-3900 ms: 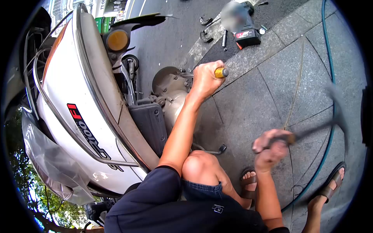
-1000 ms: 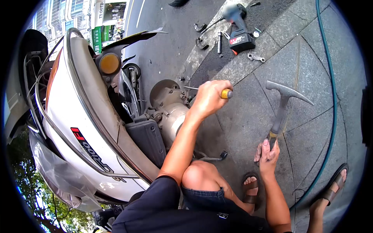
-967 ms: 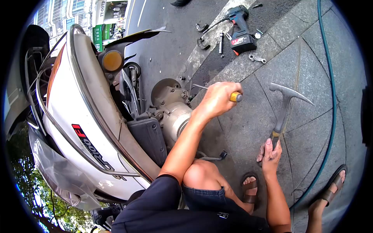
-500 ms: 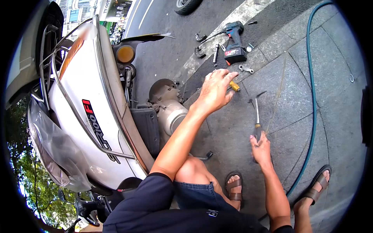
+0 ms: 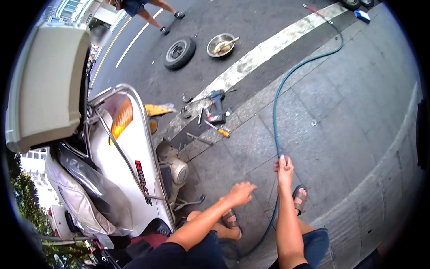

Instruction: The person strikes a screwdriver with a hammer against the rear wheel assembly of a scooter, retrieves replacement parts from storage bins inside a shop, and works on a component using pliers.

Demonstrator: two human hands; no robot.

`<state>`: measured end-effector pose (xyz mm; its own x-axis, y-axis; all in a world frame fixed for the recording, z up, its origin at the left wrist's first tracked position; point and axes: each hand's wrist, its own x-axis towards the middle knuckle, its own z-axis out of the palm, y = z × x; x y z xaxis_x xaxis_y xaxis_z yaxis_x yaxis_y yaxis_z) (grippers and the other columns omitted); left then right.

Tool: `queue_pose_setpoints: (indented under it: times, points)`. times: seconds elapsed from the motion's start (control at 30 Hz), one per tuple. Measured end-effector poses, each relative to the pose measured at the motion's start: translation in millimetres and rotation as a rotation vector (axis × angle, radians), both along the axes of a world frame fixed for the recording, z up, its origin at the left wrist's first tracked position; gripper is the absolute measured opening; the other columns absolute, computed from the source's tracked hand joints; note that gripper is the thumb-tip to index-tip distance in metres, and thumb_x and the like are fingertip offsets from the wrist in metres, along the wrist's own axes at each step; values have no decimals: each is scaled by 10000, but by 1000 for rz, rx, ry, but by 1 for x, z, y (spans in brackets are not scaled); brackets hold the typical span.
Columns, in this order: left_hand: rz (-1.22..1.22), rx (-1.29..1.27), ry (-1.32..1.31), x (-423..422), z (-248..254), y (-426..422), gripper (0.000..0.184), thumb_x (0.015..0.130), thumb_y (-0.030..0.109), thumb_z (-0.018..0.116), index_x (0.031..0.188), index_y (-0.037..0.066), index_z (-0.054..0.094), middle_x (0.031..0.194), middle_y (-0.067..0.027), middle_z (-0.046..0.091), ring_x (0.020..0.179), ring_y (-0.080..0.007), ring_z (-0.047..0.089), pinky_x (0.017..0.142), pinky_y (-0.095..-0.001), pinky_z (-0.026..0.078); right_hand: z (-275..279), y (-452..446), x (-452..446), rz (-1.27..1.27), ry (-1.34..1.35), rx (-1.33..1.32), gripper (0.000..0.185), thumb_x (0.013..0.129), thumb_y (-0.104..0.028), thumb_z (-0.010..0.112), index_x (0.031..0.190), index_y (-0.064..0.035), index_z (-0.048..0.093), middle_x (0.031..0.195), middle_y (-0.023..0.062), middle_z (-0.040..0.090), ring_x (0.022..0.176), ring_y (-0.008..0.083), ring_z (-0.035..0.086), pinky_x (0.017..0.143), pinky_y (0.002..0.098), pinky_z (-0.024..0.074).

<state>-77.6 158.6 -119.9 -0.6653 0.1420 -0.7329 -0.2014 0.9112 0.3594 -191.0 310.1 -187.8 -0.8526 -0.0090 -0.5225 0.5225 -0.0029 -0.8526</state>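
My right hand (image 5: 285, 170) is closed around a green hose (image 5: 276, 107), low over the grey paving. The hose runs from my feet up to the road, ending in a red-and-metal fitting. My left hand (image 5: 240, 193) hangs in the air to the left of the hose, with nothing in it; its fingers are partly stretched and a little blurred. The white scooter (image 5: 118, 157) stands on my left. On the ground ahead lie a cordless impact driver (image 5: 217, 106), a yellow-handled screwdriver (image 5: 222, 132) and a grey, long tool (image 5: 200, 139).
A loose wheel (image 5: 180, 53) and a metal bowl (image 5: 222, 45) with something in it sit on the road. A person's legs (image 5: 150, 18) are farther off. A blue-and-white box (image 5: 362, 16) lies at the upper right, near more tyres.
The hooked tool has left my right hand, which now grips the hose. My left hand has drawn back from beside the screwdriver. The view has shifted, showing more road.
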Motion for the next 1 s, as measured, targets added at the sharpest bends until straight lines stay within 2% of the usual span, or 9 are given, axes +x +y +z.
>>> queue_pose_setpoints:
  times: [0.2, 0.23, 0.3, 0.4, 0.47, 0.67, 0.8, 0.97, 1.0]
  points:
    - [-261, 672, -82, -8, 194, 133, 448, 837, 210, 622, 1257, 82, 531, 1102, -156, 620, 1061, -327, 584, 900, -430, 463, 163, 156, 70, 385, 99, 300, 256, 920, -242, 597, 927, 14, 592, 744, 88, 657, 613, 142, 617, 572, 289, 522]
    - [-256, 665, -65, -20, 226, 136, 445, 845, 214, 617, 1260, 80, 531, 1101, -157, 622, 1053, -324, 588, 897, -424, 464, 170, 189, 86, 474, 10, 274, 349, 876, -371, 608, 904, -23, 627, 804, 160, 686, 723, 286, 674, 726, 395, 507]
    - [-245, 622, -35, -51, 284, 129, 442, 856, 222, 611, 1266, 77, 532, 1125, -159, 620, 1054, -320, 590, 898, -411, 464, 259, 254, 87, 652, -203, 253, 358, 887, -377, 612, 905, -21, 643, 746, 94, 679, 667, 187, 652, 647, 344, 521]
    - [9, 533, 102, -82, 322, 78, 435, 845, 254, 634, 1243, 90, 566, 1099, -151, 657, 1023, -288, 627, 885, -383, 481, 309, 342, 95, 429, -332, 159, 259, 916, -266, 614, 902, -8, 612, 728, 80, 650, 619, 149, 609, 568, 291, 504]
    - [246, 423, 286, -100, 353, 35, 388, 843, 252, 651, 1199, 103, 609, 1019, -126, 687, 973, -266, 650, 852, -380, 501, 322, 389, 70, 261, -372, 440, 211, 921, -220, 597, 903, -10, 606, 719, 82, 638, 591, 149, 593, 514, 287, 483]
    - [1510, 514, 318, -51, 305, -94, 193, 883, 154, 582, 1045, 64, 637, 796, -93, 674, 643, -168, 653, 511, -286, 498, 384, 365, -78, -6, -113, 356, 183, 932, -173, 566, 916, 9, 568, 688, 77, 606, 545, 125, 551, 464, 262, 444]
    - [1793, 252, 28, 31, 228, -116, 137, 870, 170, 563, 939, 71, 627, 741, -98, 658, 544, -213, 628, 427, -348, 477, 437, 245, -187, 223, 87, 216, 235, 939, -210, 564, 980, 20, 578, 786, 97, 638, 640, 136, 596, 555, 271, 491]
    - [1926, 153, -375, 10, 133, -77, 199, 880, 189, 579, 986, 25, 615, 812, -145, 672, 651, -291, 657, 524, -417, 526, 459, 152, -286, 814, 204, 265, 358, 938, -291, 573, 1137, 7, 585, 892, 99, 671, 780, 163, 643, 689, 299, 532]
    - [1134, 371, -96, -8, 131, -97, 180, 884, 193, 584, 956, 38, 638, 811, -136, 667, 697, -296, 660, 616, -450, 537, 453, 144, -310, 946, 228, 295, 376, 937, -306, 572, 1156, -1, 583, 906, 99, 672, 800, 166, 645, 703, 304, 533]
